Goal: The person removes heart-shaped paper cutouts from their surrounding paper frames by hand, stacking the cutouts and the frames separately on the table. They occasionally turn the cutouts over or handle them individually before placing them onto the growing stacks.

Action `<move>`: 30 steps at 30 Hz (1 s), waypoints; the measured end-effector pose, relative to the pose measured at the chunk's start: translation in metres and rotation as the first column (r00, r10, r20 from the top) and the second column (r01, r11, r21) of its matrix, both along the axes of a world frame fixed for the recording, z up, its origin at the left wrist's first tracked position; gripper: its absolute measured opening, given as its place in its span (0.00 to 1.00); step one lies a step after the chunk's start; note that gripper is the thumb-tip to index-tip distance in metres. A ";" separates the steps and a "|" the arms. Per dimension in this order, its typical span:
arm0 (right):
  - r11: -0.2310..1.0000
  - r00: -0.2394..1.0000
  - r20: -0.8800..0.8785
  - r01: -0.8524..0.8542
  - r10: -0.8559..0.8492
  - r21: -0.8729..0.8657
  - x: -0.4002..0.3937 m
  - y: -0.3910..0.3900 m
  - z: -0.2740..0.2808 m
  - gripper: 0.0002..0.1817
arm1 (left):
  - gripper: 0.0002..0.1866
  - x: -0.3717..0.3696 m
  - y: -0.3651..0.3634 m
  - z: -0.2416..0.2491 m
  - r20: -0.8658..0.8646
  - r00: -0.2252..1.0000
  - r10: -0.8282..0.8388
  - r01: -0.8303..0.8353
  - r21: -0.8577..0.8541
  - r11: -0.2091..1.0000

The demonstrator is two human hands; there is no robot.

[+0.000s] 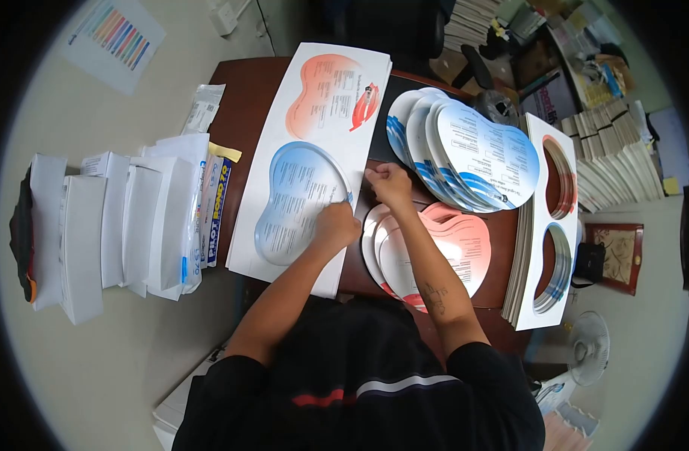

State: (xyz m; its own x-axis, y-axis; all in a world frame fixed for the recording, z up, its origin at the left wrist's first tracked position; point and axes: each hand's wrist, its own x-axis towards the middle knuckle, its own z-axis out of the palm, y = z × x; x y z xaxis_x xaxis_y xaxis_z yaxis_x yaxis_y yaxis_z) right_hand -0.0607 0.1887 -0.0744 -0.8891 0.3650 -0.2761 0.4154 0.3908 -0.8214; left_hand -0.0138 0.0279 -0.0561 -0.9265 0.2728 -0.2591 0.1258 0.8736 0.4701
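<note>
A stack of white printed card sheets (323,124) lies on the desk, its top sheet bearing a red peanut-shaped print and a blue peanut-shaped piece (292,199). My left hand (337,225) is closed at the right edge of that blue piece; what its fingers grip is hidden. Just right of the sheets, my right hand (390,185) is curled with fingertips together, and I cannot make out anything in it. Beside it lie a pile of blue-and-white cut-out cards (483,154) and, nearer to me, several red-and-white cut-out cards (453,252), partly covered by my right forearm.
A stack of white frames with peanut-shaped holes (521,263) stands at the desk's right end. White boxes and paper packs (122,218) line the left side. A black chair (389,30) is behind the brown desk (239,94), and a fan (589,346) sits at lower right.
</note>
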 end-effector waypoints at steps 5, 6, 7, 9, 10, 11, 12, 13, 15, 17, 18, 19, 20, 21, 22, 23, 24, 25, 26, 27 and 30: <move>0.919 0.984 0.135 0.158 -0.116 -0.360 0.003 0.000 0.059 0.23 | 0.10 -0.002 -0.010 0.019 -0.022 0.988 0.154 -0.140 0.302 0.943; 0.885 0.982 0.165 0.159 -0.095 -0.438 -0.002 -0.001 0.061 0.24 | 0.10 -0.001 -0.011 0.027 -0.026 0.982 0.189 -0.167 0.363 0.917; 0.844 0.979 0.192 0.160 -0.068 -0.512 -0.008 -0.004 0.061 0.26 | 0.10 0.000 -0.012 0.031 -0.027 0.974 0.225 -0.193 0.421 0.886; 0.708 0.985 0.172 0.135 -0.019 -0.693 -0.030 -0.008 0.049 0.28 | 0.10 0.002 -0.013 0.030 -0.040 0.967 0.253 -0.212 0.428 0.878; 0.627 0.987 0.158 0.121 0.004 -0.769 -0.040 -0.011 0.044 0.30 | 0.10 0.003 -0.013 0.028 -0.046 0.962 0.268 -0.223 0.433 0.874; 0.591 0.989 0.146 0.121 -0.005 -0.797 -0.049 -0.013 0.041 0.29 | 0.10 0.004 -0.013 0.025 -0.071 0.958 0.277 -0.220 0.436 0.872; 0.554 0.991 0.134 0.119 -0.014 -0.824 -0.058 -0.016 0.039 0.29 | 0.10 0.006 -0.013 0.021 -0.096 0.953 0.287 -0.218 0.440 0.871; 0.514 0.992 0.126 0.120 -0.023 -0.849 -0.067 -0.019 0.033 0.29 | 0.10 0.008 -0.013 0.020 -0.119 0.948 0.296 -0.217 0.441 0.871; 0.336 0.992 0.121 0.123 -0.027 -0.934 -0.087 -0.023 0.000 0.20 | 0.09 0.010 -0.012 0.015 -0.163 0.940 0.298 -0.199 0.447 0.872; 0.335 0.996 0.083 0.083 -0.014 -0.938 -0.091 -0.021 -0.013 0.19 | 0.09 0.010 -0.012 0.004 -0.167 0.942 0.292 -0.189 0.457 0.869; 0.284 0.994 0.102 0.105 -0.023 -0.953 -0.090 -0.020 -0.014 0.20 | 0.09 0.011 -0.014 0.009 -0.117 0.962 0.248 -0.182 0.403 0.897; 0.274 0.995 0.093 0.101 -0.045 -0.956 -0.086 -0.022 -0.010 0.20 | 0.11 0.012 -0.016 0.007 -0.065 0.964 0.256 -0.199 0.456 0.867; 0.264 0.994 0.083 0.098 -0.066 -0.960 -0.081 -0.024 -0.007 0.20 | 0.13 0.014 -0.017 0.005 -0.013 0.965 0.262 -0.219 0.507 0.834; 0.252 0.993 0.076 0.095 -0.087 -0.963 -0.078 -0.026 -0.006 0.19 | 0.16 0.012 -0.019 0.000 0.040 0.964 0.263 -0.241 0.553 0.797; 0.272 0.994 0.058 0.080 -0.087 -0.959 -0.078 -0.027 -0.006 0.18 | 0.21 0.006 -0.023 -0.008 0.194 0.940 0.281 -0.339 0.620 0.707; 0.268 0.995 0.039 0.063 -0.094 -0.962 -0.076 -0.028 -0.006 0.18 | 0.23 -0.003 -0.029 -0.015 0.444 0.836 0.322 -0.549 0.678 0.490; 0.265 0.995 0.018 0.045 -0.100 -0.963 -0.074 -0.029 -0.001 0.18 | 0.24 -0.019 -0.034 -0.014 0.669 0.685 0.287 -0.728 0.642 0.241; 0.263 0.994 -0.002 0.027 -0.107 -0.964 -0.074 -0.029 0.001 0.17 | 0.26 -0.036 -0.039 -0.011 0.844 0.506 0.180 -0.857 0.516 -0.010; 0.286 0.994 -0.002 0.029 -0.107 -0.958 -0.074 -0.030 0.004 0.17 | 0.38 -0.052 -0.046 -0.008 0.846 0.522 0.105 -0.846 0.529 -0.059; 0.286 0.994 -0.011 0.020 -0.105 -0.958 -0.074 -0.031 0.008 0.17 | 0.40 -0.067 -0.049 -0.003 0.866 0.498 0.055 -0.853 0.500 -0.151; 0.278 0.994 -0.023 0.007 -0.103 -0.961 -0.072 -0.033 0.018 0.17 | 0.43 -0.106 -0.052 0.002 0.865 0.491 -0.106 -0.826 0.423 -0.373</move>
